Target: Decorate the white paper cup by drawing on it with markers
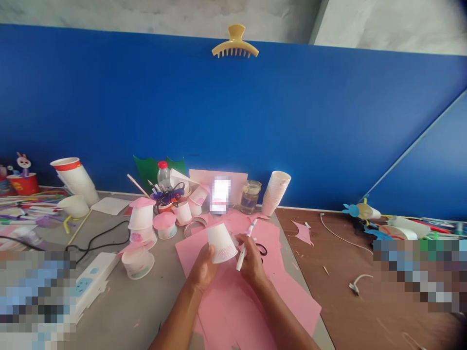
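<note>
My left hand is closed around the side of a white paper cup, which is upside down and tilted, its wide rim low. A band of pink pattern runs along the cup near that rim. In my right hand is a white marker pen, slanting just right of the cup and apart from it. Both hands are above overlapping sheets of pink paper. Black-handled scissors lie on the paper, partly hidden behind my right hand.
A stack of paper cups and a lidded glass jar stand at the back. Left are pink-decorated cups, a power strip and a black cable. A bright phone screen leans centrally; paper scraps lie right.
</note>
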The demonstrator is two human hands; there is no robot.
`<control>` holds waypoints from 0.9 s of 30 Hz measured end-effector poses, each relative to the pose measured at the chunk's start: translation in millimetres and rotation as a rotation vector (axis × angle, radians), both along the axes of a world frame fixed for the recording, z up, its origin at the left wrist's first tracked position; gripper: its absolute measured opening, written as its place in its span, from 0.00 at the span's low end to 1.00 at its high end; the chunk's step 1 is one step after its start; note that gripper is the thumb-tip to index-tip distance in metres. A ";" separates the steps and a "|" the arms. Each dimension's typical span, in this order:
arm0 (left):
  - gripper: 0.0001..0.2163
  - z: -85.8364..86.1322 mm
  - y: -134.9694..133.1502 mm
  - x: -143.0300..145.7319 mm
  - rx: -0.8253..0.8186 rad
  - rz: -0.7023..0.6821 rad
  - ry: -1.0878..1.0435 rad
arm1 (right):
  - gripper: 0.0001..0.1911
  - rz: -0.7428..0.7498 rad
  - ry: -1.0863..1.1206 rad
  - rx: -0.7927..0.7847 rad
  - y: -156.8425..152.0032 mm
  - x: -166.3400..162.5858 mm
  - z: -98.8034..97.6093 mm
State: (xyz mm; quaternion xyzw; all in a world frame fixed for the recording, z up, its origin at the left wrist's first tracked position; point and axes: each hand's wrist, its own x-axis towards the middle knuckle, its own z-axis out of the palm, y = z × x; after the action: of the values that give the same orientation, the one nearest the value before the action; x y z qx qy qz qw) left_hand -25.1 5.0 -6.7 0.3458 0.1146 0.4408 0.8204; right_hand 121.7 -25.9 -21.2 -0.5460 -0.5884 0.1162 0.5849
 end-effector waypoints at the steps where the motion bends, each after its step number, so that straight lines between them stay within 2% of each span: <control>1: 0.26 0.8 -0.3 0.0 -0.004 -0.001 0.002 | 0.12 0.002 0.006 0.006 -0.3 0.1 0.2; 7: 0.26 2.5 -1.3 -0.7 0.010 0.012 0.010 | 0.13 0.128 0.181 -0.127 -0.1 4.5 4.4; 14: 0.25 -1.1 -0.3 0.3 0.017 0.019 -0.012 | 0.16 0.074 0.126 -0.075 0.4 3.2 1.8; 19: 0.22 -1.9 -0.2 -0.3 0.028 0.018 -0.014 | 0.13 0.119 0.108 -0.159 -0.3 3.6 1.4; 24: 0.21 0.5 -1.4 -0.1 0.005 0.014 -0.001 | 0.16 0.033 -0.018 -0.026 -1.4 1.8 -0.3; 27: 0.23 0.0 -0.7 -0.1 -0.010 0.032 -0.001 | 0.17 0.061 -0.008 -0.032 -2.1 1.9 0.9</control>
State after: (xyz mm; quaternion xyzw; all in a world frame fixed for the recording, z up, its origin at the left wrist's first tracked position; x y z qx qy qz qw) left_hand -25.3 4.3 -6.7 0.3398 0.1219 0.4533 0.8150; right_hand 123.6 -28.1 -20.3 -0.5378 -0.6049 0.1412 0.5701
